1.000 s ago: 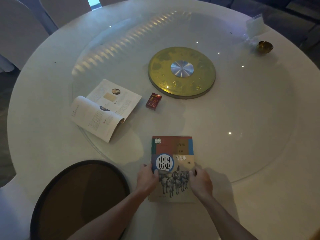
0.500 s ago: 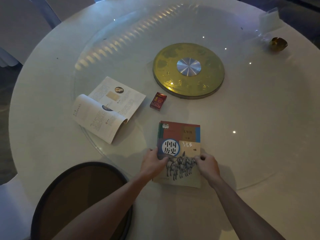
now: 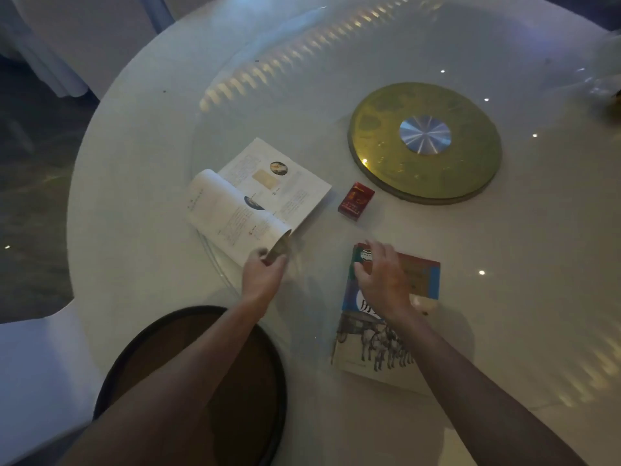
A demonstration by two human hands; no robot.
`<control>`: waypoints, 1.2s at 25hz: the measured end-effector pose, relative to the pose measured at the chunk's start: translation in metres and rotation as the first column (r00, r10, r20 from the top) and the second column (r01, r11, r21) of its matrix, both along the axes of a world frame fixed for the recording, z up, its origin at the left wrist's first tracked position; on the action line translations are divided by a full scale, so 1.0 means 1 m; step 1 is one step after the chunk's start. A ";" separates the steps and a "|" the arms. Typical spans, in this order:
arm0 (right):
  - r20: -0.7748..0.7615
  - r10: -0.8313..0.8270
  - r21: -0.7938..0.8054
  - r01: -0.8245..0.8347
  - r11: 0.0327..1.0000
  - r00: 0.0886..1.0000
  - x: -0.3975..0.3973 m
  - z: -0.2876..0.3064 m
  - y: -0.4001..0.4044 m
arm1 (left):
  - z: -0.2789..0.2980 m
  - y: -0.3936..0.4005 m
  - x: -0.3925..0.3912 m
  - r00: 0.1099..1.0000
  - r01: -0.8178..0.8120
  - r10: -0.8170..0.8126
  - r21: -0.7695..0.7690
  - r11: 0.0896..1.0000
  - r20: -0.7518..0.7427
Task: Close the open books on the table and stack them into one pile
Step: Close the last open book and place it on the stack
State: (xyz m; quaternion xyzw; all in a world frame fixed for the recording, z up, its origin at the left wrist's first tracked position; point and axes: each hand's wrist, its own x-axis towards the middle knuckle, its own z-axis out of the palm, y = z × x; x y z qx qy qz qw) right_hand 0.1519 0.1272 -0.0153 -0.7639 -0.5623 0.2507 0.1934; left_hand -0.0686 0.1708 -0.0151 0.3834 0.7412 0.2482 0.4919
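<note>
An open book (image 3: 255,200) with white printed pages lies left of centre on the round white table (image 3: 134,183). My left hand (image 3: 263,275) grips the near corner of its left-hand pages, which curl upward. A closed book (image 3: 386,338) with a colourful cover showing horses lies flat to the right, near the table's front. My right hand (image 3: 383,280) hovers over the top of the closed book, fingers spread, holding nothing; whether it touches the cover is unclear.
A red cigarette pack (image 3: 356,201) lies between the books and a gold turntable disc (image 3: 425,142) with a silver hub. A dark round tray (image 3: 198,375) sits at the front left under my left forearm. White-covered chairs (image 3: 43,375) stand around.
Both hands have left the closed book's lower edge. My left hand moved left and took hold of the open book's corner; my right hand lifted over the closed book's top. The camera shifted left.
</note>
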 end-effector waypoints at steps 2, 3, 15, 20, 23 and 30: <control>0.006 0.185 -0.018 -0.185 0.983 0.983 -0.029 -0.002 0.024 | 0.001 0.018 -0.025 0.989 -0.149 0.148 -0.031 0.988 -0.023; 0.017 0.254 -0.025 -0.254 0.967 0.967 -0.043 -0.005 0.036 | -0.001 0.024 -0.035 0.979 -0.203 0.202 -0.047 0.978 -0.025; -0.021 0.228 -0.040 -0.229 0.973 0.973 -0.133 -0.038 0.103 | -0.023 0.025 -0.098 0.900 -0.262 0.299 -0.154 0.953 0.318; -0.198 0.051 -0.109 -0.073 0.991 0.979 -0.133 -0.024 0.090 | -0.027 0.020 -0.100 0.871 -0.322 0.386 -0.243 0.915 0.304; -0.298 0.001 -0.175 -0.056 0.983 0.955 -0.129 -0.020 0.064 | -0.023 0.013 -0.096 0.848 -0.333 0.415 -0.278 0.901 0.329; -0.639 -0.416 -0.481 0.086 0.873 0.647 -0.130 -0.009 -0.010 | -0.009 -0.021 -0.069 0.847 -0.243 0.355 -0.305 0.921 0.397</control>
